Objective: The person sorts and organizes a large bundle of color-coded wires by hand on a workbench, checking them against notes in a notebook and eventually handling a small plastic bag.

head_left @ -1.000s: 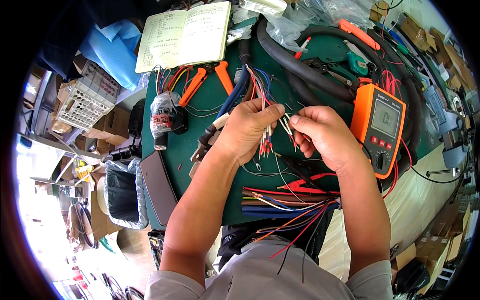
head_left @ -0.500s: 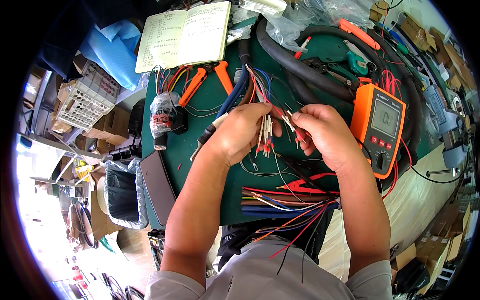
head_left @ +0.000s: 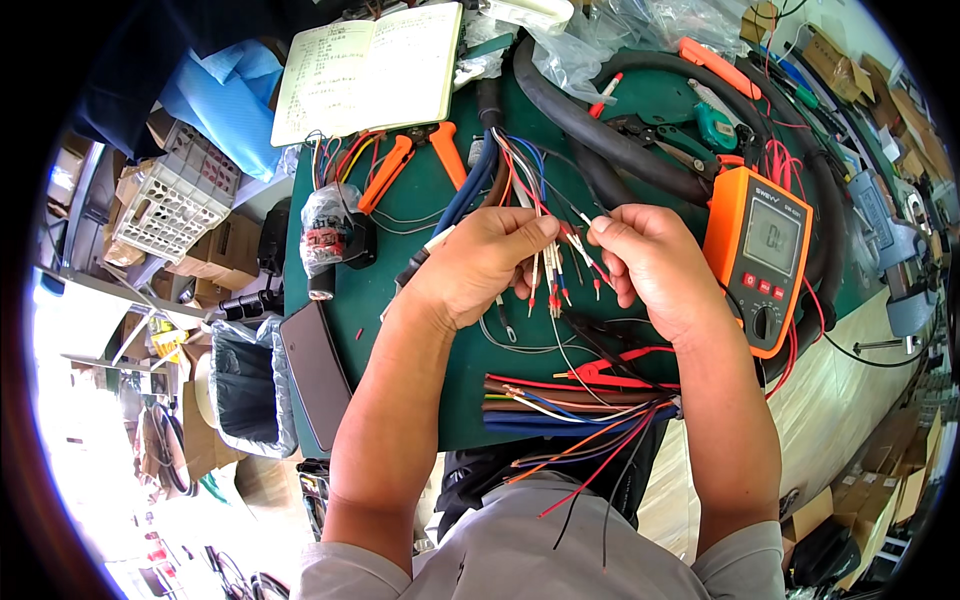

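Note:
My left hand (head_left: 485,260) is closed around a bundle of thin wires (head_left: 522,180) that fans out of a thick black cable (head_left: 489,98). Below its thumb hang the wire ends (head_left: 553,280), with white sleeves and mostly red tips. To the right, my right hand (head_left: 650,262) pinches a thin wire between thumb and forefinger, its end partly hidden by the fingers. Thick blue wires (head_left: 474,185) run from the same cable past my left hand. On the right stands an orange multimeter (head_left: 755,262) with a lit display.
Orange-handled pliers (head_left: 390,172) lie below an open notebook (head_left: 365,70). A plastic-wrapped roll (head_left: 323,235) and a dark phone-like slab (head_left: 316,375) are at the left. Thick black cable (head_left: 570,100) curves behind. A second wire bundle (head_left: 560,405) and red clip (head_left: 610,372) lie near the front edge.
My hands have drawn slightly apart. The hanging wire ends are more spread out, and the left thumb has shifted to the right over the bundle.

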`<state>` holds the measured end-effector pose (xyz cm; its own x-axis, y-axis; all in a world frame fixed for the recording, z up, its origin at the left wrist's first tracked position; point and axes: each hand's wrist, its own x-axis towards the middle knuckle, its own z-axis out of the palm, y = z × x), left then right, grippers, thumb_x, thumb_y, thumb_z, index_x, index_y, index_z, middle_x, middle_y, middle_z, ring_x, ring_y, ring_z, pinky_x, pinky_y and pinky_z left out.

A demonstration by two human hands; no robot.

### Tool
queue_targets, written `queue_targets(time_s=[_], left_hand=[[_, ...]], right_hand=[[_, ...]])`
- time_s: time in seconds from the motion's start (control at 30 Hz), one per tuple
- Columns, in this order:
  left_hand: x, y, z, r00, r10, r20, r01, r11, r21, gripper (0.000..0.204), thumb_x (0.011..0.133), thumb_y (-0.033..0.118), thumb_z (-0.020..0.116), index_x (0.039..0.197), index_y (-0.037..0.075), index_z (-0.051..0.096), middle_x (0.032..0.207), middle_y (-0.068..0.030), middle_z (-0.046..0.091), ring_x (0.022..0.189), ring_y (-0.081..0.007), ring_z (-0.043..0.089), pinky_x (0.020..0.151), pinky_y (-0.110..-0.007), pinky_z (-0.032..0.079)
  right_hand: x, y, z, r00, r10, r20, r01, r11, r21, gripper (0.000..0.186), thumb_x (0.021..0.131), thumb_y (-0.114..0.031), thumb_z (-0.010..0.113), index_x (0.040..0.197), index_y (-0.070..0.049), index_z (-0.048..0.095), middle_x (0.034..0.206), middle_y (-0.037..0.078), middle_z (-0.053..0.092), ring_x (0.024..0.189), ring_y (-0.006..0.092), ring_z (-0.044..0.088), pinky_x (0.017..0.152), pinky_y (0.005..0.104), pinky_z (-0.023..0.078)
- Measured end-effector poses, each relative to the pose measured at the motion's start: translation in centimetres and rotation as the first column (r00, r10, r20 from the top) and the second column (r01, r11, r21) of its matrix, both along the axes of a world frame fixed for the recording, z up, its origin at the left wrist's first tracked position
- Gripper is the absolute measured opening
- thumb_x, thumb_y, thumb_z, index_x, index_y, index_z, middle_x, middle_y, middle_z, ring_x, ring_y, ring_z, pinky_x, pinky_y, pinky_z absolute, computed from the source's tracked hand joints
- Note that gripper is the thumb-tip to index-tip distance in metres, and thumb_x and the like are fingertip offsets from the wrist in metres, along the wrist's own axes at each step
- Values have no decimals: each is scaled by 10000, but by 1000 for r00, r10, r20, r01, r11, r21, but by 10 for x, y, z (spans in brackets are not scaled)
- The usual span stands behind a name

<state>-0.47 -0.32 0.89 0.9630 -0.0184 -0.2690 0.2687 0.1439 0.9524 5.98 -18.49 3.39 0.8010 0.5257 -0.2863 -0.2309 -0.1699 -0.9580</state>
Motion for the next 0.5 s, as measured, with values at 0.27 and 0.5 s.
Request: queue_targets(time_s=[0.27,0.5], left_hand=[[2,1,-9,999,5,43,-2,998,-66,316,975,286,585,1015,-22,644,814,-46,654,623,-88,559,548,-227,460],[4,2,-9,999,-18,45,19,999,-30,318,983,265,564,1087,-29,630,887,-47,667,725,-81,570,660,-231,467]], right_hand=[[0,-1,2,999,-32,11,32,999,-6,232,946,-204,556,851,4,595,615,-13,486,468,65,427,418,245,356],[1,-3,2,999,-43,-10,43,999,16,239,954,-213,553,877,9,602,621,-19,478,468,63,419,423,239,348]])
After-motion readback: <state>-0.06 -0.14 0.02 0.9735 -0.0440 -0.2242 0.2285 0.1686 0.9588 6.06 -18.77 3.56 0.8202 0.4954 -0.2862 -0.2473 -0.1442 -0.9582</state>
